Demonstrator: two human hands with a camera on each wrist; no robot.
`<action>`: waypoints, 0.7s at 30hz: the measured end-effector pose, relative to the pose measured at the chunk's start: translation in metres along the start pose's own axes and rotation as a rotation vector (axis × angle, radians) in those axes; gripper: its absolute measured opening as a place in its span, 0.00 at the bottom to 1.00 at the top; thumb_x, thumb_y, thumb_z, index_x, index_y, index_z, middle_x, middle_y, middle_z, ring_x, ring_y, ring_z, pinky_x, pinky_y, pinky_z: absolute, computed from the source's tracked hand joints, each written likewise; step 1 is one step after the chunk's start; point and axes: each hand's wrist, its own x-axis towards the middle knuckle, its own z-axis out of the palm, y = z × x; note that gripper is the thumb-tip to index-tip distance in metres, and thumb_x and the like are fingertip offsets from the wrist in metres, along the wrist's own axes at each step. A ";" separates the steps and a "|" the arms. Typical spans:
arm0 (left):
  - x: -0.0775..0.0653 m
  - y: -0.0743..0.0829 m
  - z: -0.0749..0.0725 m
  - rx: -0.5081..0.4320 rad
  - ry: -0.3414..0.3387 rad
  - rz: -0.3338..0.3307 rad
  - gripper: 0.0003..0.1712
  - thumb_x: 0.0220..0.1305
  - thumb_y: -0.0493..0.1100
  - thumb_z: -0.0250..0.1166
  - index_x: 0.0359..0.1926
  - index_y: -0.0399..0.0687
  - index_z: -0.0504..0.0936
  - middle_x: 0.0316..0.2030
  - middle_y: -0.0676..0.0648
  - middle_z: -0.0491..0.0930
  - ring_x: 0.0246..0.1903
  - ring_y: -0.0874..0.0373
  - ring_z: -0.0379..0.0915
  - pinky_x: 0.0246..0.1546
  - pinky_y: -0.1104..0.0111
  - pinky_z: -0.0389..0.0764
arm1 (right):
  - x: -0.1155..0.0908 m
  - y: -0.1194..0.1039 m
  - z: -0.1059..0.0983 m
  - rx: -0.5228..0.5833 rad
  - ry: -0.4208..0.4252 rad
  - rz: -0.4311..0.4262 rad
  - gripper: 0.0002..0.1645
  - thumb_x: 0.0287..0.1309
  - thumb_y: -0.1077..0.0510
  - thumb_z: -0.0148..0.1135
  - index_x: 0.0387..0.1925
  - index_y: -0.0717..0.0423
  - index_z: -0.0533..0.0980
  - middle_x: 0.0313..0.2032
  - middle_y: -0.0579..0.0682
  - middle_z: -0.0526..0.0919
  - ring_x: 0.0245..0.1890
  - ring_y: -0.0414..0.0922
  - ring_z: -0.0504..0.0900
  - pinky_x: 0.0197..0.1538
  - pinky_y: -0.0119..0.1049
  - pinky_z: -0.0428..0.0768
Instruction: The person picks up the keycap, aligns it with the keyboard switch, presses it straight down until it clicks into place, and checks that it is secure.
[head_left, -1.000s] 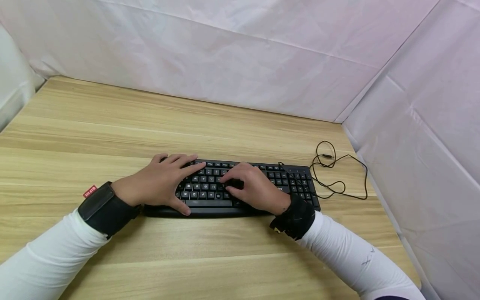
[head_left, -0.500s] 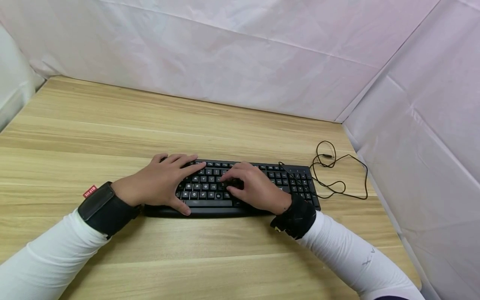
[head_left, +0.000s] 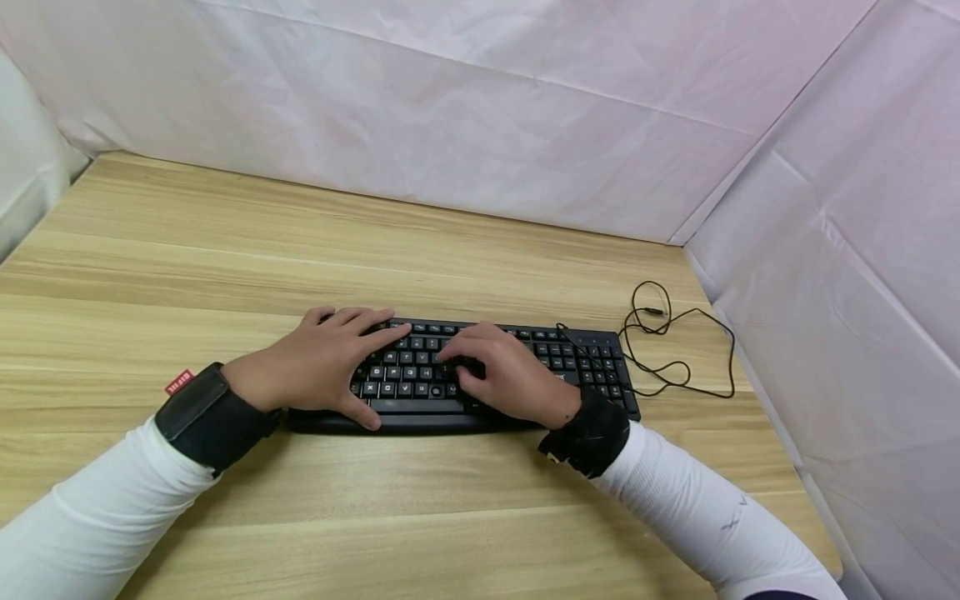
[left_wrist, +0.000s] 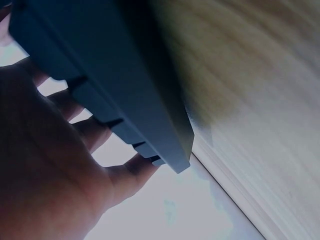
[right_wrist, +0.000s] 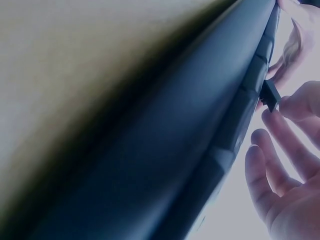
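A black keyboard [head_left: 416,407] lies on the wooden table, with a round dark spot among its lower letter keys in the head view. My left hand [head_left: 318,362] rests over its left end, fingers spread across the keys and thumb near the front edge. Over the middle of the keyboard is my right hand [head_left: 506,375], its thumb and index finger pinching a small black keycap [right_wrist: 270,95]. That keycap is tilted above the key row in the right wrist view; the head view hardly shows it. In the left wrist view, the left fingers [left_wrist: 132,172] reach past the keyboard side.
A thin black cable [head_left: 697,390] with a plug [head_left: 654,312] lies in loops right of the keyboard, one strand crossing its number keys. White sheeting [head_left: 450,108] stands behind the wooden table [head_left: 360,525] and along its right side.
My right thumb and index finger have shifted very slightly over the keys, still pinching. The left hand and keyboard stay in place.
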 end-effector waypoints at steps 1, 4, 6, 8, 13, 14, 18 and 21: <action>0.000 0.000 0.000 0.000 -0.001 -0.001 0.68 0.30 0.79 0.65 0.72 0.53 0.56 0.70 0.40 0.55 0.64 0.42 0.51 0.54 0.35 0.58 | 0.000 0.000 0.000 -0.001 -0.002 -0.002 0.16 0.55 0.66 0.57 0.45 0.51 0.81 0.45 0.44 0.81 0.49 0.35 0.70 0.50 0.37 0.76; 0.000 -0.001 0.000 0.003 -0.005 -0.006 0.68 0.30 0.80 0.65 0.72 0.53 0.56 0.70 0.40 0.55 0.64 0.42 0.51 0.54 0.35 0.58 | -0.001 0.000 0.001 -0.005 -0.002 -0.003 0.16 0.55 0.66 0.58 0.44 0.51 0.81 0.44 0.44 0.82 0.48 0.35 0.70 0.49 0.37 0.77; 0.000 -0.001 0.000 0.007 -0.005 -0.009 0.69 0.30 0.80 0.64 0.72 0.53 0.56 0.70 0.40 0.55 0.64 0.43 0.51 0.54 0.35 0.58 | -0.001 0.000 0.001 -0.007 0.000 0.000 0.15 0.55 0.65 0.59 0.44 0.51 0.82 0.43 0.44 0.82 0.47 0.35 0.70 0.48 0.36 0.77; 0.001 -0.001 0.000 0.009 -0.006 -0.010 0.69 0.30 0.80 0.64 0.72 0.54 0.56 0.70 0.40 0.55 0.64 0.43 0.51 0.54 0.36 0.58 | -0.001 0.000 0.001 -0.009 0.001 0.002 0.15 0.55 0.65 0.60 0.44 0.51 0.82 0.42 0.43 0.82 0.46 0.35 0.71 0.46 0.36 0.77; 0.001 -0.001 0.001 0.010 -0.012 -0.013 0.69 0.30 0.81 0.63 0.72 0.54 0.56 0.70 0.40 0.55 0.64 0.43 0.51 0.55 0.36 0.58 | -0.002 0.000 0.001 -0.016 -0.015 0.011 0.15 0.55 0.62 0.61 0.45 0.51 0.82 0.41 0.44 0.81 0.43 0.34 0.71 0.42 0.34 0.77; 0.001 -0.001 0.001 0.008 -0.014 -0.013 0.69 0.30 0.81 0.63 0.72 0.54 0.55 0.70 0.40 0.55 0.64 0.43 0.51 0.55 0.36 0.58 | -0.002 0.000 0.001 -0.019 -0.022 0.014 0.15 0.55 0.62 0.61 0.45 0.51 0.82 0.41 0.44 0.81 0.42 0.35 0.71 0.41 0.34 0.77; 0.001 0.000 0.000 0.004 -0.020 -0.014 0.69 0.30 0.81 0.63 0.72 0.54 0.55 0.70 0.40 0.54 0.64 0.42 0.51 0.55 0.35 0.58 | -0.003 0.000 0.000 -0.037 -0.059 0.024 0.15 0.56 0.61 0.60 0.46 0.51 0.82 0.38 0.44 0.80 0.38 0.37 0.72 0.37 0.33 0.75; 0.001 0.000 -0.001 0.002 -0.019 -0.012 0.69 0.31 0.80 0.64 0.73 0.54 0.55 0.70 0.40 0.54 0.64 0.42 0.50 0.55 0.35 0.58 | -0.004 0.000 0.000 -0.051 -0.074 0.034 0.13 0.56 0.59 0.61 0.44 0.51 0.83 0.36 0.43 0.79 0.36 0.37 0.72 0.36 0.33 0.75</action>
